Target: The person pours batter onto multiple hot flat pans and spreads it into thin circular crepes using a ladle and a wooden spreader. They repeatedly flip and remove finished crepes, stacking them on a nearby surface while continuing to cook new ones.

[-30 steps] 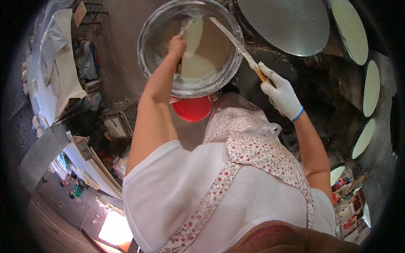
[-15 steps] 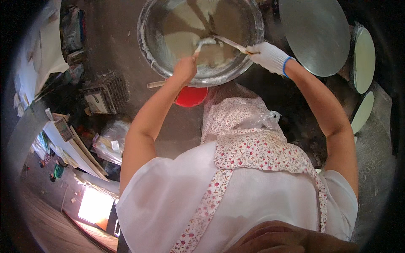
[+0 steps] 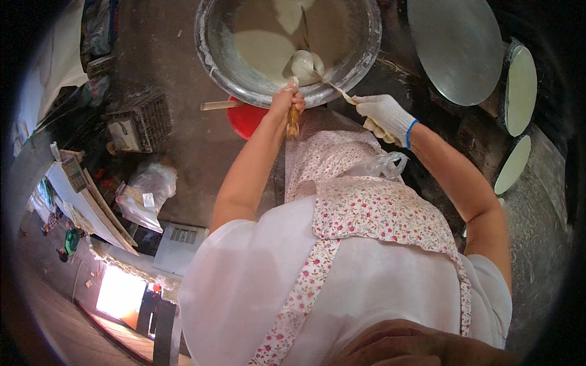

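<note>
A wide metal basin [image 3: 206, 61] of pale, creamy batter [image 3: 264, 52] stands at the top. My bare left hand [image 3: 287, 100] is closed round a ladle with a wooden handle [image 3: 293, 125], over the basin's near rim. The batter-coated ladle bowl [image 3: 302, 63] is above the batter. My right hand [image 3: 386, 116], in a white glove with a blue cuff, grips a thin batter-smeared utensil [image 3: 334, 87] just outside the rim. That utensil slants into the basin and reaches the ladle bowl; its far end is hard to make out.
A red bowl [image 3: 244, 119] with a flat wooden stick [image 3: 220, 105] beside it sits below the basin. To the right are a large round metal plate [image 3: 455, 52] and pale round discs [image 3: 520, 91]. A wire crate [image 3: 146, 122] and a plastic bag [image 3: 155, 186] lie left.
Both hands have moved toward me. The ladle bowl has drawn nearer the basin's near side, and its wooden handle now shows below my left hand. My right hand has moved down and right.
</note>
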`<control>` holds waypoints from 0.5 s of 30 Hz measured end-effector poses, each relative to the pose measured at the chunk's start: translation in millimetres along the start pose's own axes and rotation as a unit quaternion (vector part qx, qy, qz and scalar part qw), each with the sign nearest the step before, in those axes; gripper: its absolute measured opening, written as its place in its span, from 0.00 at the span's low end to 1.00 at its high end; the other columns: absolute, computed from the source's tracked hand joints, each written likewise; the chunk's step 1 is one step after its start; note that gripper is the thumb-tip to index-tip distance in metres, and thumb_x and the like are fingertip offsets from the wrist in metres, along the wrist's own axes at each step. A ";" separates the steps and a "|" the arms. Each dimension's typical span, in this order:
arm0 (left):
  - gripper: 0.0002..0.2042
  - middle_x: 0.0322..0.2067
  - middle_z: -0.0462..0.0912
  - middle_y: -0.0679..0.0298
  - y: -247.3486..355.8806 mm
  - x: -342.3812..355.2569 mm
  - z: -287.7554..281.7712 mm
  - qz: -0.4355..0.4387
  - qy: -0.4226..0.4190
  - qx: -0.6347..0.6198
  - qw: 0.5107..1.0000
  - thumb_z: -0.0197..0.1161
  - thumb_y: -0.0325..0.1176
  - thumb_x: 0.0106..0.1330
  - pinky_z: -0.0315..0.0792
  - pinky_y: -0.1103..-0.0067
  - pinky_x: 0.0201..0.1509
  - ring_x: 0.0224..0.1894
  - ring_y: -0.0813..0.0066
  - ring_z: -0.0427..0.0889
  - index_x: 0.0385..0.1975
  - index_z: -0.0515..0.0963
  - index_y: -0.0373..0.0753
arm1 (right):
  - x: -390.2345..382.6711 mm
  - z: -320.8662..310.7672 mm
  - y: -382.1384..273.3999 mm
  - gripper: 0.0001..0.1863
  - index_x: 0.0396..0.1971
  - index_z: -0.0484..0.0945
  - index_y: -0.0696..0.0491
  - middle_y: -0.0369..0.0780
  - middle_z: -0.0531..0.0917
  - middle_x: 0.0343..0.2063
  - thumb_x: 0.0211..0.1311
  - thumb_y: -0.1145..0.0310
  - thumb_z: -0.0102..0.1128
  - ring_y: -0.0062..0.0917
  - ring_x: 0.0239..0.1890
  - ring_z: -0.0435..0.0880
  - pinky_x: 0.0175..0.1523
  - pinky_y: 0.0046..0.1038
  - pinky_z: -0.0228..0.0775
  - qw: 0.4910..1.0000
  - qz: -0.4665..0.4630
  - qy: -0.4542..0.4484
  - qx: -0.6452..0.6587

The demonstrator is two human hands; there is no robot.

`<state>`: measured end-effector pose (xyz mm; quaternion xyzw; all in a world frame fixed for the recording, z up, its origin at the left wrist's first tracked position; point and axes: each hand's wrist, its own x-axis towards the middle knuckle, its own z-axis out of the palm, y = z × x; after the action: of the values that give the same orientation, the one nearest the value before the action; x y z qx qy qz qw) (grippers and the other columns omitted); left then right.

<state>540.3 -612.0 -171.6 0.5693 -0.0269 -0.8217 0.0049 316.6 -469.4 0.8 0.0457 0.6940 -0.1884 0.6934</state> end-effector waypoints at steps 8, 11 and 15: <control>0.16 0.19 0.64 0.72 -37.9 -19.3 38.9 -0.163 -0.307 -0.373 0.860 0.51 0.37 0.83 0.66 0.84 0.20 0.16 0.84 0.65 0.28 0.65 0.42 | -38.5 20.3 68.2 0.27 0.68 0.78 0.56 0.32 0.82 0.25 0.69 0.67 0.59 0.14 0.21 0.73 0.27 0.21 0.68 0.986 -0.154 0.062 0.023; 0.17 0.19 0.63 0.72 -45.5 -69.7 65.2 -0.110 -0.386 -0.341 0.850 0.49 0.38 0.85 0.67 0.84 0.20 0.16 0.84 0.65 0.27 0.65 0.42 | -80.3 27.9 92.1 0.27 0.69 0.76 0.57 0.33 0.83 0.31 0.71 0.67 0.58 0.12 0.27 0.74 0.33 0.19 0.69 0.967 -0.240 0.069 0.051; 0.16 0.20 0.65 0.71 -61.0 -160.3 101.7 -0.024 -0.468 -0.290 0.835 0.44 0.35 0.85 0.67 0.85 0.19 0.17 0.85 0.66 0.28 0.65 0.41 | -136.6 28.9 120.1 0.27 0.69 0.75 0.58 0.34 0.84 0.35 0.72 0.67 0.56 0.12 0.32 0.75 0.38 0.18 0.70 0.947 -0.315 0.064 0.019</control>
<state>502.9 -541.0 10.9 0.0900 0.2275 -0.9599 0.1369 387.6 -340.7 111.8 -0.1503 0.7123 -0.4072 0.5516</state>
